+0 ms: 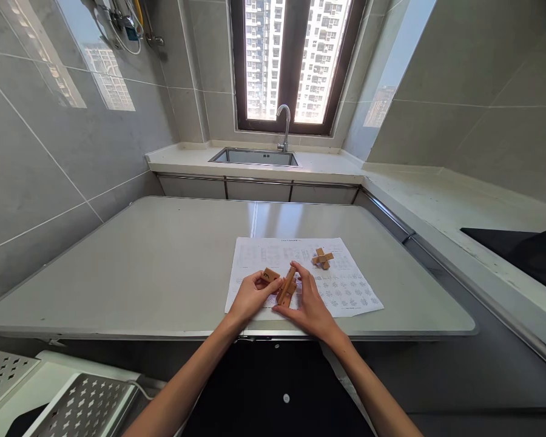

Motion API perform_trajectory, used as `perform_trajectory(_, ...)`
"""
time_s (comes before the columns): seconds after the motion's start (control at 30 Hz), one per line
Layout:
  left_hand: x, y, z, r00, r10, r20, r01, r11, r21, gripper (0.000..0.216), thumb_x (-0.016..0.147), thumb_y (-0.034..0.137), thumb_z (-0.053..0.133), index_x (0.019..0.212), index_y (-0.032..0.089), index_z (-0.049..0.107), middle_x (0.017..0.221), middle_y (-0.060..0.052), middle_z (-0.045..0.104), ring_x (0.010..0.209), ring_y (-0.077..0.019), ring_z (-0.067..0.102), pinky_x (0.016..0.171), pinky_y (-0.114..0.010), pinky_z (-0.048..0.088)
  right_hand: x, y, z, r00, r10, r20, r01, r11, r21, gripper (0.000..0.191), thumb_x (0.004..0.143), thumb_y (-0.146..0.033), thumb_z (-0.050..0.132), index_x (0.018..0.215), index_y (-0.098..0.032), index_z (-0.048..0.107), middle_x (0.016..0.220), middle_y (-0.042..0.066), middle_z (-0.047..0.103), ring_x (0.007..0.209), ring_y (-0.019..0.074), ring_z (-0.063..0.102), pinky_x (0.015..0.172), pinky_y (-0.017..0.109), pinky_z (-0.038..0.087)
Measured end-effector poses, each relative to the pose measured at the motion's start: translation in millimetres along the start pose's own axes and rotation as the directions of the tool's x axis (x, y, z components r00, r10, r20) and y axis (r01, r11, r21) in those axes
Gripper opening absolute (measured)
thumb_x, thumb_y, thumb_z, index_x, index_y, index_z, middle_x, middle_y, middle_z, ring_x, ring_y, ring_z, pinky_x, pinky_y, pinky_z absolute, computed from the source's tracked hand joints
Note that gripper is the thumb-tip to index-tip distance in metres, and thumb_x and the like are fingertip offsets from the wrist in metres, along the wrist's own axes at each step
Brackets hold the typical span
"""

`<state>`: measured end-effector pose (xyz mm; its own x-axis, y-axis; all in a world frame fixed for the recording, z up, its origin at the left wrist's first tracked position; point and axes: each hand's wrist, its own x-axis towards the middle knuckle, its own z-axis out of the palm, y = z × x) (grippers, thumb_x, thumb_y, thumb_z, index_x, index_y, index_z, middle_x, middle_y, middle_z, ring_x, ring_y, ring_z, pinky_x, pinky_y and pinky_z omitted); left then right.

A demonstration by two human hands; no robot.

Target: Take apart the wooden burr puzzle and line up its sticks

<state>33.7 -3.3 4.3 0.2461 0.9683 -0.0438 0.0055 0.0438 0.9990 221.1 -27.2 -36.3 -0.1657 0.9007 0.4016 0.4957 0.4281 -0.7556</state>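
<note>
Several notched wooden puzzle pieces are held together between my two hands above the paper. My left hand (253,294) is closed around a wooden puzzle piece (270,275) that bears a dark mark. With thumb and forefinger, my right hand (310,303) grips another wooden puzzle piece (287,286) by its two ends, standing it at a slant. The pieces touch or nearly touch; how they fit is too small to tell. Beyond my right hand, an assembled wooden burr puzzle (323,258) of crossed bars rests on the printed instruction sheet (355,285).
The sheet lies on a pale folding table (164,261) with a seam across it. Behind stand a counter with a sink (255,156) and a faucet (284,124). A white perforated chair (86,403) is at lower left. A black item (523,252) lies on the right counter.
</note>
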Motion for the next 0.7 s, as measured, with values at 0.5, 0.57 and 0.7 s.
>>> perform_trajectory(0.5,7.1,12.3,-4.1,0.999,0.009,0.042,-0.012,0.997,0.081,0.040,0.083,0.056,0.080,0.092,0.017,0.074,0.092,-0.007,0.079,0.089,-0.0248,0.074,0.089,-0.037,0.059,3.1,-12.3,-5.7,0.990,-0.048,-0.134,0.048,0.999,-0.005,0.072,0.075,-0.031,0.083,0.138,-0.027,0.048,0.136,0.010,0.058,0.126,0.0326,0.058,0.108,0.050,0.052)
perform_trajectory(0.57,11.0,14.7,-6.9,0.999,0.015,0.046,-0.020,0.994,0.104,0.042,0.080,0.057,0.082,0.089,0.017,0.074,0.088,-0.006,0.078,0.086,-0.0239,0.073,0.086,-0.036,0.059,2.8,-13.0,-6.0,0.989,-0.048,-0.141,0.049,0.999,0.009,0.070,0.075,-0.030,0.082,0.137,-0.026,0.049,0.134,0.010,0.058,0.124,0.0317,0.059,0.106,0.049,0.053)
perform_trajectory(0.7,16.8,16.3,-13.1,0.998,0.015,0.059,-0.024,0.988,0.150,0.043,0.077,0.058,0.083,0.087,0.017,0.075,0.083,-0.005,0.076,0.079,-0.0216,0.071,0.080,-0.034,0.058,1.4,-12.5,-5.3,0.988,-0.049,-0.148,0.050,0.999,0.008,0.070,0.075,-0.030,0.082,0.137,-0.027,0.049,0.133,0.009,0.060,0.123,0.0311,0.060,0.106,0.048,0.053)
